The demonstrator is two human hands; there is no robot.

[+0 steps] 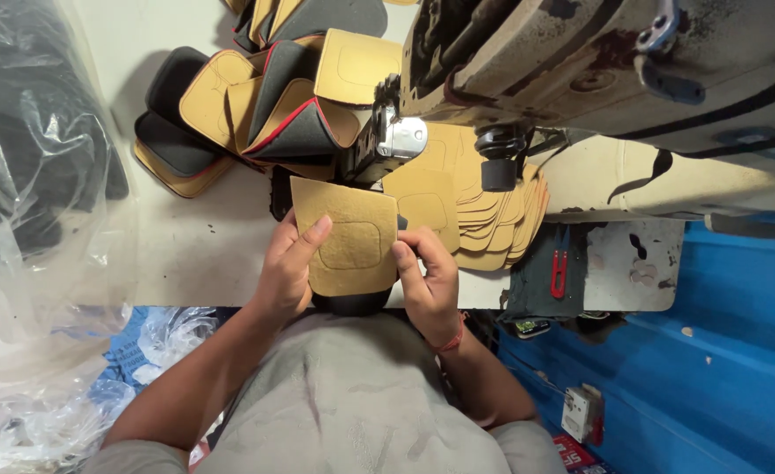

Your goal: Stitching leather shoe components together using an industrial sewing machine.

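Grey shirt [352,412] of the person fills the bottom of the view, forearms reaching up to the table edge. Left hand [287,268] grips the left edge of a tan shoe-tongue piece [348,237], thumb pressed on its face, fingers closed behind it. Right hand [427,276] pinches the right edge of the same piece, fingers curled shut on it, red thread band [453,341] at the wrist. Piece sits at the near edge of the white worktable [203,246], just in front of the sewing machine head [387,140], a dark padded layer showing under its lower end. Stack of flat tan pieces [484,211] fanned out to the right, under the machine arm [616,61]. Pile of sewn tan, grey and red-edged pieces [265,96] behind left. Red thread snips [559,272] on a dark cloth to the right. Clear plastic bags [28,219] far left. Blue surface [739,351] lower right
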